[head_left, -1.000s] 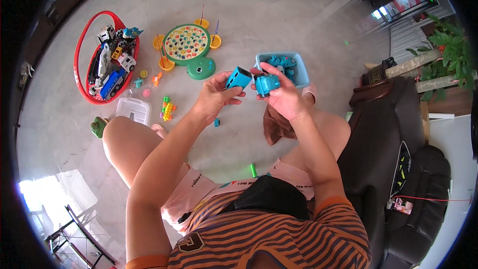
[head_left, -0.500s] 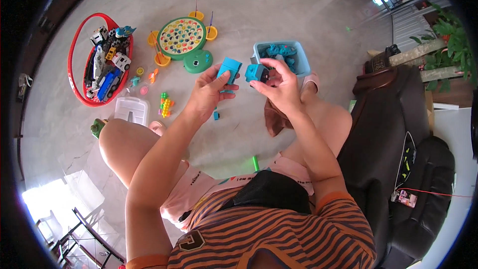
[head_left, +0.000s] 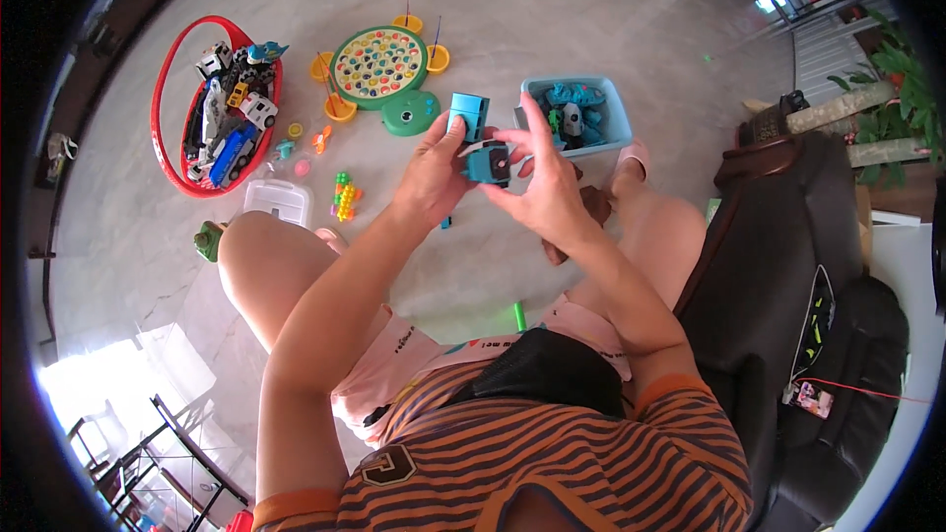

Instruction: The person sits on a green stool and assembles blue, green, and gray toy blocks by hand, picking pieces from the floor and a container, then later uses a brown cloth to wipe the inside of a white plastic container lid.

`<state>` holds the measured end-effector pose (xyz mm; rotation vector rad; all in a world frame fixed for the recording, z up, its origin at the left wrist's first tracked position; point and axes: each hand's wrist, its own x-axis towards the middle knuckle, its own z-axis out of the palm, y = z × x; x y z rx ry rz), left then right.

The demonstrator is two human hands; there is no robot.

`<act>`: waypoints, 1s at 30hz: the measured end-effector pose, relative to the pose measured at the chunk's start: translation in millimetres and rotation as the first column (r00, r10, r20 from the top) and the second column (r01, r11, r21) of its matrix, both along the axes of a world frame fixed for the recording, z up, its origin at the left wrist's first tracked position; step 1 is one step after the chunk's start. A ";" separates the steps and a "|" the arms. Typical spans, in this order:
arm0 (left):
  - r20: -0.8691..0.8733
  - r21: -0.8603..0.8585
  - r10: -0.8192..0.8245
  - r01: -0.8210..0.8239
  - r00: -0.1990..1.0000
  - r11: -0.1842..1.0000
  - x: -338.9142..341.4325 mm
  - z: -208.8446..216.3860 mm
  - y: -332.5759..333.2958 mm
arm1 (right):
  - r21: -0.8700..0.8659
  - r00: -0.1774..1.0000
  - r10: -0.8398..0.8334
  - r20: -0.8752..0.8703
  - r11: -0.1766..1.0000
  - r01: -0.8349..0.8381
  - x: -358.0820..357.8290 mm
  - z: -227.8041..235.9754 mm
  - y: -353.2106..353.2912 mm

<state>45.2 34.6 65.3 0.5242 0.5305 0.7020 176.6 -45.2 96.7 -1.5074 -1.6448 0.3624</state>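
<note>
My left hand (head_left: 434, 177) grips a bright blue boxy toy piece (head_left: 470, 115), the thumb lying along its side. Just below that piece, a second blue block-shaped toy piece (head_left: 486, 166) with a dark face sits between my two hands, close against the first. My right hand (head_left: 548, 185) has its thumb and bent fingers at the dark side of this second piece, while the index finger points up. Whether the two pieces are joined cannot be made out. A light blue bin (head_left: 618, 118) with blue and grey toy parts stands just beyond my right hand.
At far left, a red-rimmed basket (head_left: 158, 143) holds toy vehicles. A green fishing game (head_left: 345, 89) with yellow cups lies ahead. Small colourful toys (head_left: 345, 199) and a white tray (head_left: 305, 212) are near my left knee. A dark sofa (head_left: 759, 227) is at right.
The two blue pieces, held apart before, have come together. My right hand has moved in toward the left, and its index finger has lifted. The whole view has shifted slightly.
</note>
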 end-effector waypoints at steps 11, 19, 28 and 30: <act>-0.124 0.256 -0.087 0.117 0.988 0.960 11.0 3.8 -8.5 | -0.050 0.873 -0.103 -0.476 0.995 0.090 18.5 -2.8 10.4; -0.252 0.514 -0.004 0.138 0.968 0.847 0.8 9.8 -6.4 | -0.202 0.575 -0.040 -0.817 0.954 -0.220 36.2 0.5 7.1; -0.052 0.141 -0.076 0.083 0.996 0.987 -3.2 7.8 -0.1 | -0.059 0.139 0.000 -0.990 0.907 -0.417 46.3 -5.7 6.1; -0.050 0.122 -0.070 0.076 0.996 0.990 -3.3 10.1 0.2 | -0.015 0.067 0.016 -0.998 0.894 -0.447 48.6 -9.1 6.1</act>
